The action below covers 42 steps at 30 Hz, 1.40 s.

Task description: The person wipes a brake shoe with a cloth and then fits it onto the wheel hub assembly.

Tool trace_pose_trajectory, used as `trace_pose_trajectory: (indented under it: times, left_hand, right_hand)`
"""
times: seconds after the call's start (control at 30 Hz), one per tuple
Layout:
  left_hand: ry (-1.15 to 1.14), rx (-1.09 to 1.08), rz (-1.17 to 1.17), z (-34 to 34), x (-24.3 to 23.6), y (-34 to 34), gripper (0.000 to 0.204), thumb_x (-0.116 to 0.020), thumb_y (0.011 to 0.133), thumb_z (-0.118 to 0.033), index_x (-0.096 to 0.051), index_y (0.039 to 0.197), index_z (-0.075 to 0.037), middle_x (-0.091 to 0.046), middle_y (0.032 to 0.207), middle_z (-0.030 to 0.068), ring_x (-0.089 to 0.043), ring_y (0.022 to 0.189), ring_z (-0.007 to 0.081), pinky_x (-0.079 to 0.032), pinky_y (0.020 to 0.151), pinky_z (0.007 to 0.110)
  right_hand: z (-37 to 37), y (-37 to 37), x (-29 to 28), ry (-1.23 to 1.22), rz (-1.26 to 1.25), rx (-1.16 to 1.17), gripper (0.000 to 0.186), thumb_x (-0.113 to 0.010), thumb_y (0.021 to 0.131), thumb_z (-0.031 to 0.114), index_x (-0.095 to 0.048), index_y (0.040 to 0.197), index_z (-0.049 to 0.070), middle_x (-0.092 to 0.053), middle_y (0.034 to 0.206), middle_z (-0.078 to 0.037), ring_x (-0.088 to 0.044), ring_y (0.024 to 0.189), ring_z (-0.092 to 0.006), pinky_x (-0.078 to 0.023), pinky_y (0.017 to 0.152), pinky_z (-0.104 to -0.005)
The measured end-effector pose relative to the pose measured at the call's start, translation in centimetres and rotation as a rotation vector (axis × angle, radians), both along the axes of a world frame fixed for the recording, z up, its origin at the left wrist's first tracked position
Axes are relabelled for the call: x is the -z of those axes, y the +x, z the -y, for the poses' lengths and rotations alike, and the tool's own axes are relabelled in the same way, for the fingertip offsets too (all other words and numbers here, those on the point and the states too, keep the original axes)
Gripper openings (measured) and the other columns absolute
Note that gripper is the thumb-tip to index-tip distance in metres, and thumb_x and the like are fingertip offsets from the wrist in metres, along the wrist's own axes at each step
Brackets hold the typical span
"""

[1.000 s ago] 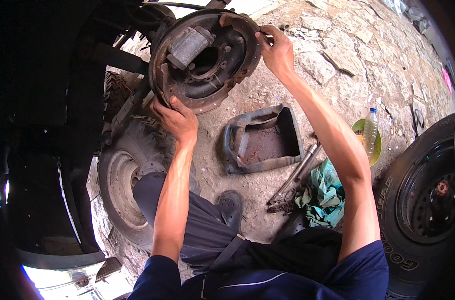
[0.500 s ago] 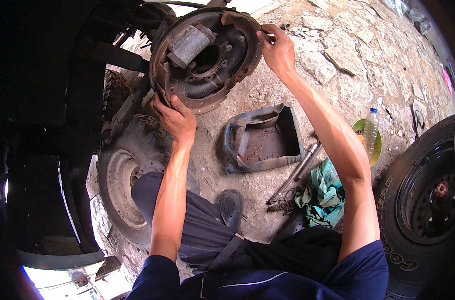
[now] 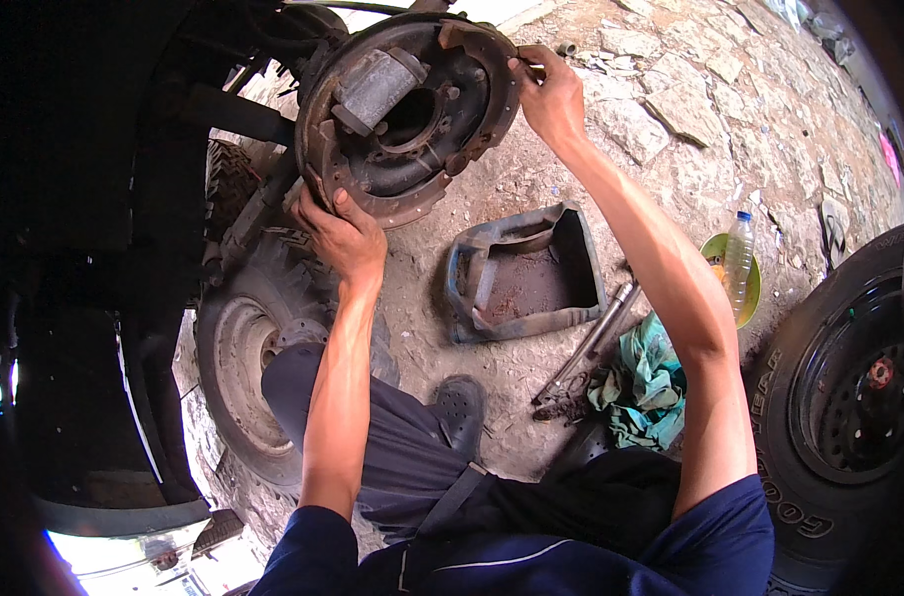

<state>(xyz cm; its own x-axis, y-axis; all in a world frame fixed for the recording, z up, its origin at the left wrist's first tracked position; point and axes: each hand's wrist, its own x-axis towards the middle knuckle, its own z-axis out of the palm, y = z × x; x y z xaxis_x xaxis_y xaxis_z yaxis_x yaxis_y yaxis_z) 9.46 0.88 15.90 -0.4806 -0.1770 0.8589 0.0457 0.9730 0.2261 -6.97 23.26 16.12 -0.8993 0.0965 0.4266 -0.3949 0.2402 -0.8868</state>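
Observation:
A rusty round brake backing plate (image 3: 373, 182) stands tilted at the top of the view, under the vehicle. A grey cylinder (image 3: 379, 91) is fixed to its upper left face, beside a round hole in the middle. My left hand (image 3: 345, 236) is closed on the plate's lower left rim, thumb in front and fingers behind it. At the right rim, my right hand (image 3: 553, 97) is closed with thumb and fingers pinched at the plate's edge. Its fingertips are partly hidden.
A cut-open plastic container (image 3: 531, 328) holding brown dirt lies on the stony ground below the plate. Beside it are a metal bar tool (image 3: 596, 333), a green cloth (image 3: 651, 387) and a bottle (image 3: 738, 260) by a green bowl. Tyres (image 3: 790, 437) stand on both sides.
My left hand has shifted very slightly left along the rim. The plate and my right hand are nearly unchanged.

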Motion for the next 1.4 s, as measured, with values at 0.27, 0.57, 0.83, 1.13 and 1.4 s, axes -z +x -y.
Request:
trace_pose_trajectory:
  times: [0.27, 0.57, 0.83, 1.13, 1.4]
  left_hand:
    - [-0.031, -0.032, -0.002, 0.0, 0.0, -0.1, 0.051, -0.039, 0.102, -0.036, -0.038, 0.123, 0.011, -0.047, 0.112, 0.0305, -0.048, 0.103, 0.0441, -0.038, 0.086, 0.052]
    - [-0.044, -0.052, 0.021, 0.1, 0.1, 0.0, 0.051, -0.039, 0.102, -0.037, -0.037, 0.122, 0.010, -0.047, 0.111, 0.0293, -0.048, 0.103, 0.0431, -0.040, 0.083, 0.052]
    - [0.004, -0.016, 0.007, 0.0, 0.0, -0.1, 0.052, -0.040, 0.102, -0.035, -0.038, 0.125, 0.012, -0.047, 0.114, 0.0312, -0.046, 0.106, 0.0449, -0.037, 0.089, 0.053]
    - [-0.002, -0.012, -0.006, 0.3, 0.1, -0.3, 0.050, -0.041, 0.101, -0.033, -0.039, 0.123, 0.011, -0.047, 0.112, 0.0285, -0.047, 0.103, 0.0431, -0.037, 0.088, 0.051]
    - [0.030, 0.006, 0.000, 0.4, 0.2, -0.2, 0.053, -0.039, 0.102, -0.037, -0.039, 0.124, 0.012, -0.047, 0.111, 0.0292, -0.047, 0.103, 0.0432, -0.037, 0.089, 0.051]
  right_hand:
    - [0.0, -0.4, 0.4, 0.012, -0.048, 0.012, 0.024, -0.064, 0.090, 0.015, -0.064, 0.109, 0.001, -0.068, 0.107, -0.017, -0.067, 0.094, -0.0294, -0.053, 0.085, -0.0375]
    - [0.2, -0.2, 0.2, 0.000, -0.121, 0.014, 0.022, -0.065, 0.088, 0.014, -0.065, 0.106, 0.000, -0.068, 0.101, -0.018, -0.068, 0.092, -0.0302, -0.053, 0.080, -0.0382]
    - [0.2, 0.6, -0.7, 0.099, -0.277, 0.001, 0.022, -0.066, 0.086, 0.011, -0.065, 0.105, 0.001, -0.067, 0.101, -0.018, -0.065, 0.092, -0.0348, -0.052, 0.081, -0.0390]
    - [0.4, 1.0, -0.9, 0.069, -0.230, 0.001, 0.024, -0.066, 0.085, 0.009, -0.064, 0.107, 0.000, -0.066, 0.103, -0.017, -0.064, 0.096, -0.0346, -0.051, 0.084, -0.0387]
    - [0.2, 0.8, -0.2, 0.004, -0.168, -0.015, 0.031, -0.064, 0.076, -0.005, -0.062, 0.107, -0.001, -0.067, 0.104, -0.018, -0.066, 0.097, -0.0287, -0.051, 0.084, -0.0363]
